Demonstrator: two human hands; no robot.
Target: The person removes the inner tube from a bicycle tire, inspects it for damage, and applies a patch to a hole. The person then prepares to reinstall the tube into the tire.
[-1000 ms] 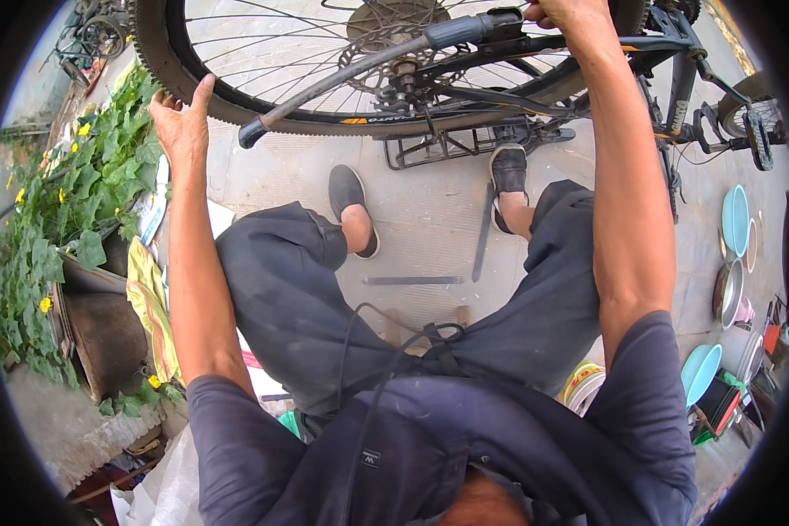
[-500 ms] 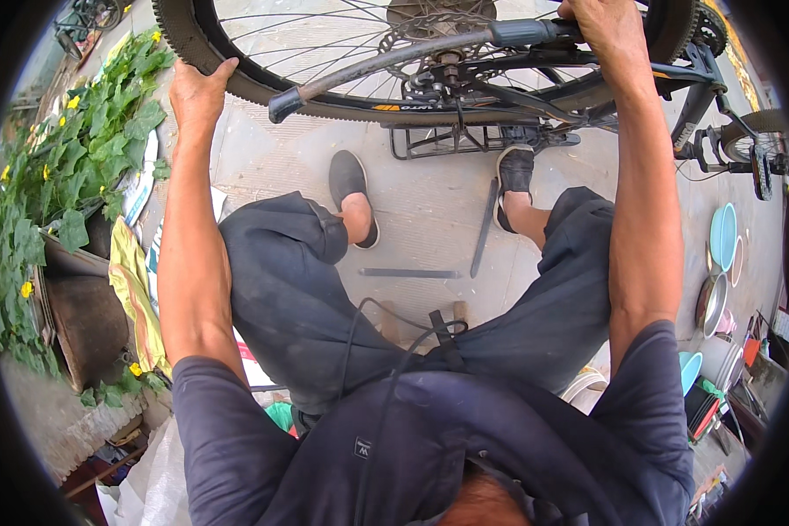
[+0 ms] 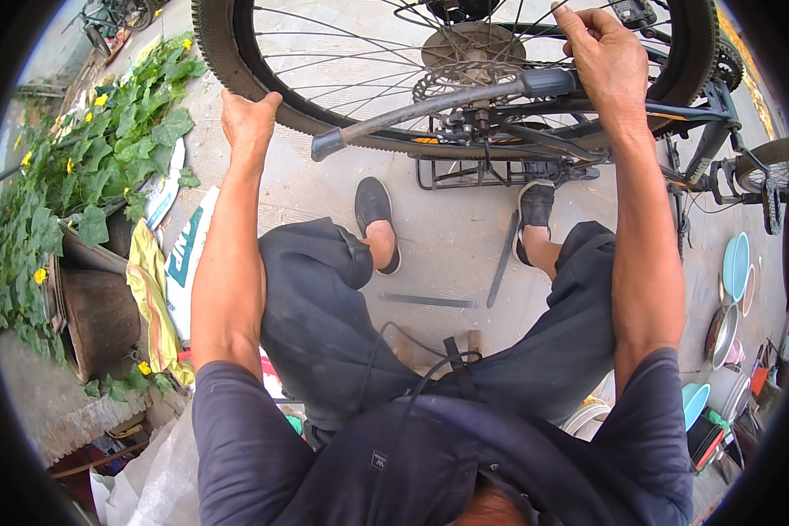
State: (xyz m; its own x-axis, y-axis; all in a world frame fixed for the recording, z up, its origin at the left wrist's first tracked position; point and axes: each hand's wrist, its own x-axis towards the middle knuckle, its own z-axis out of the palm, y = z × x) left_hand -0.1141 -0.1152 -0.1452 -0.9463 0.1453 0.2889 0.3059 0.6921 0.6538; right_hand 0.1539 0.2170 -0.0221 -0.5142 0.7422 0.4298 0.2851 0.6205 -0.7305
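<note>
- The wheel (image 3: 473,48) is on the bike (image 3: 708,151), its tyre (image 3: 219,44) apparently fitted; work seems underway, what is left unclear.
- The left hand (image 3: 249,118), half open, touches the wheel's left edge; I cannot tell whether it grips.
- The right hand (image 3: 607,66), loosely curled, is at the wheel's right side; its hold is unclear.
- A bar (image 3: 412,114) crosses in front of the wheel, partly blocking it.
- Strips (image 3: 428,301) lie below the wheel, plants (image 3: 105,167) left, basins (image 3: 735,260) lower right.
</note>
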